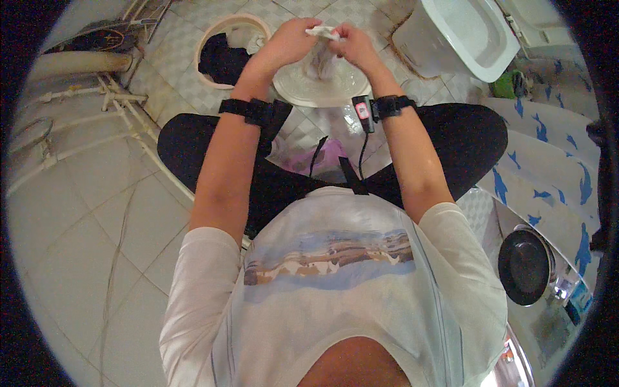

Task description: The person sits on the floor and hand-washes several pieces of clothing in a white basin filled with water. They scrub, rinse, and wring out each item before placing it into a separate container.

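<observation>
A wet-looking white cloth (pixel 323 33) is stretched between my two hands at the far end of my reach. My left hand (pixel 296 41) grips one end, and my right hand (pixel 352 44) pinches the other. Part of the cloth appears to hang down between them, though blur hides its detail. Below both hands sits a white basin (pixel 321 99) on the tiled floor; what it contains is hard to make out. Black straps circle both wrists, and a small device with a cable is fixed at the right one.
Left of my hands stands a pale pink-rimmed basin (pixel 199 58) holding black cloth (pixel 222 63) and whitish cloth. A white ceramic fixture (pixel 447 36) stands at upper right. Dolphin-patterned sheeting (pixel 541 130) and a dark round pan (pixel 524 266) are at right, pipes (pixel 130 113) at left.
</observation>
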{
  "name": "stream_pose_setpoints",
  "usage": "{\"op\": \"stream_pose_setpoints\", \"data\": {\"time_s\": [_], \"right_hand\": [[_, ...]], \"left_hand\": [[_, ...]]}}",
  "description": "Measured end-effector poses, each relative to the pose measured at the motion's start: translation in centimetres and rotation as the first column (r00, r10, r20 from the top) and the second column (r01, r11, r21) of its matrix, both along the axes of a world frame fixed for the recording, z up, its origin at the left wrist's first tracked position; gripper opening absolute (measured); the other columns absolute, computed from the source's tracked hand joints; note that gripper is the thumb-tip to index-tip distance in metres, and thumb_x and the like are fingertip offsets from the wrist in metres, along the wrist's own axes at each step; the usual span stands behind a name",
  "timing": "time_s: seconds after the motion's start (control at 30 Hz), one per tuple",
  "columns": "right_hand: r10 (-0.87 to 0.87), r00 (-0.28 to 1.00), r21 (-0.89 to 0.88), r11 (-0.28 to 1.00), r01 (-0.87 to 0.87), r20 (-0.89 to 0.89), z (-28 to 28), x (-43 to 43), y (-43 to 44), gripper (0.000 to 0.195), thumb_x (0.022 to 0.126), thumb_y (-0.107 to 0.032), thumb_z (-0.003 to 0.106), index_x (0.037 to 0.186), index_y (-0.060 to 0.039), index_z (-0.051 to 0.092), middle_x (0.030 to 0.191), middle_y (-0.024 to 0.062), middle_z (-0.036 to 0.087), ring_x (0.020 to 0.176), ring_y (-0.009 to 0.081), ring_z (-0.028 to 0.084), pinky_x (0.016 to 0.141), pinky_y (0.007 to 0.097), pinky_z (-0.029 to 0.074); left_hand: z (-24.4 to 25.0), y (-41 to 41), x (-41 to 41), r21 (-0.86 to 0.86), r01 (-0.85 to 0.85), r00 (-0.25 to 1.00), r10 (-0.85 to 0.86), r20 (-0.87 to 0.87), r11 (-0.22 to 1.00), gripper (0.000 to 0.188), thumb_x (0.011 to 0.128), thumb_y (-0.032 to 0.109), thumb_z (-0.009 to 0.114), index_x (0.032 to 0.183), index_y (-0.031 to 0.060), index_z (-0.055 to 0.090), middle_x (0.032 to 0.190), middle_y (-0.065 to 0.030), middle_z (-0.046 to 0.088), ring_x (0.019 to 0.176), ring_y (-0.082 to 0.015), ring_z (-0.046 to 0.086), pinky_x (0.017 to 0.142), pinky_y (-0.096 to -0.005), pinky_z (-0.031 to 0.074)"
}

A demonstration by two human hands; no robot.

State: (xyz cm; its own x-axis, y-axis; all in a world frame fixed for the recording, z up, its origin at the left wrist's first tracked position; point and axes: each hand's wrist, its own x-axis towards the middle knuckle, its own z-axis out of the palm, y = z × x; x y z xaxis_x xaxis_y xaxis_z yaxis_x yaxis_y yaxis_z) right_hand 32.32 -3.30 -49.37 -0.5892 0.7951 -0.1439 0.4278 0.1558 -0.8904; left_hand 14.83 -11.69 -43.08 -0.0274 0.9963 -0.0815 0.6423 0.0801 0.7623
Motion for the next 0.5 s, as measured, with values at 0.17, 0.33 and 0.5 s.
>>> {"op": "stream_pose_setpoints", "data": {"time_s": [0.17, 0.33, 0.5], "right_hand": [[-0.185, 0.98, -0.248, 0.948, 0.197, 0.07, -9.3, 1.5, 0.9, 0.024, 0.077, -0.01, 0.069, 0.097, 0.0013, 0.061, 0.083, 0.0064, 0.064, 0.071, 0.014, 0.063, 0.06, 0.0297, 0.056], [-0.081, 0.984, -0.301, 0.953, 0.03, -0.156, 3.0, -0.4, -0.1, 0.016, 0.08, -0.008, 0.067, 0.09, 0.0009, 0.059, 0.079, 0.0019, 0.056, 0.069, 0.0131, 0.059, 0.066, 0.0308, 0.059], [-0.077, 0.889, -0.301, 0.951, -0.07, -0.451, 17.9, -2.0, -1.7, 0.014, 0.086, -0.01, 0.061, 0.081, -0.0035, 0.049, 0.072, -0.0002, 0.046, 0.072, 0.0116, 0.057, 0.068, 0.0342, 0.057]], "left_hand": [[-5.5, -1.0, -2.2, -0.149, -0.079, 0.993, 0.09, 0.071, 0.986, 0.054, 0.08, 0.004, 0.058, 0.134, 0.0046, 0.049, 0.115, -0.0134, 0.063, 0.091, -0.0201, 0.063, 0.076, -0.0324, 0.052], [-6.8, -4.8, -2.8, -0.141, -0.105, 0.979, 0.127, 0.157, 0.984, 0.082, 0.07, -0.002, 0.063, 0.145, 0.0089, 0.032, 0.129, -0.0194, 0.053, 0.117, -0.0312, 0.054, 0.096, -0.0381, 0.045], [-10.1, -4.1, -1.4, 0.194, -0.094, 0.982, 0.059, 0.179, 0.976, 0.108, 0.056, 0.001, 0.08, 0.147, 0.0057, 0.021, 0.132, -0.0173, 0.05, 0.12, -0.0295, 0.05, 0.1, -0.0367, 0.043]]}}
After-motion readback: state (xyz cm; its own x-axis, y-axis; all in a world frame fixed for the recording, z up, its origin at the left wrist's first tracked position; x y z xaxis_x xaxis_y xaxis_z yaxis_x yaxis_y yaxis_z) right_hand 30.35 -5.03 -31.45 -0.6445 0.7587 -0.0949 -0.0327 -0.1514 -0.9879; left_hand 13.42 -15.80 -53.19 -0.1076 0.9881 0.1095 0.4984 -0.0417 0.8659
